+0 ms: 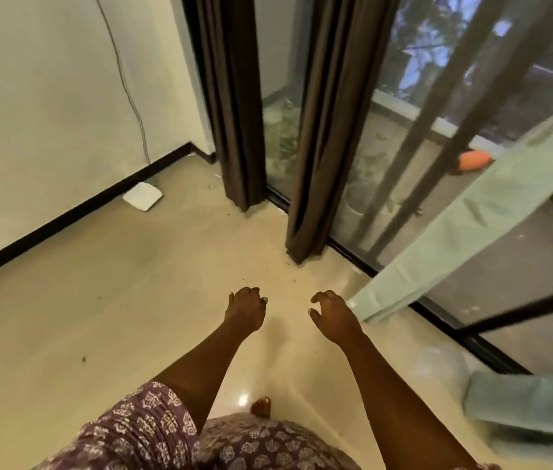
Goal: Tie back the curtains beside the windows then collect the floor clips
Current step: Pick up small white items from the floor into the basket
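- Left hand [247,308] — held out over the floor [105,300], fingers loosely curled, holding nothing.
- Right hand [331,315] — held out beside the left, a gap between them; fingers bent and spread, thumb apart, holding nothing.
- Both forearms bare; patterned purple sleeve [139,425] at the left elbow, same cloth over the body at the bottom edge.
- Toes of one foot [261,406] show on the floor between the arms.
- Two dark brown curtains hang gathered against the window [387,157]: far curtain [231,106] near the room corner, near curtain [322,137] ahead of the hands, its hem reaching the floor by the black window track. A strip of glass shows between them.
- Whether either curtain is tied cannot be told.
- Pale green cloth [465,232] slants down across the glass at right, its lower end reaching the floor just right of the right hand.
- More green fabric [526,405] at the lower right, on the floor.
- White flat box [143,196] on the floor against the black skirting, a thin cable [126,83] running down the wall above it.
- Small specks scattered on the floor; no clip can be made out with certainty.
- Orange object [474,159] beyond the glass, outside.
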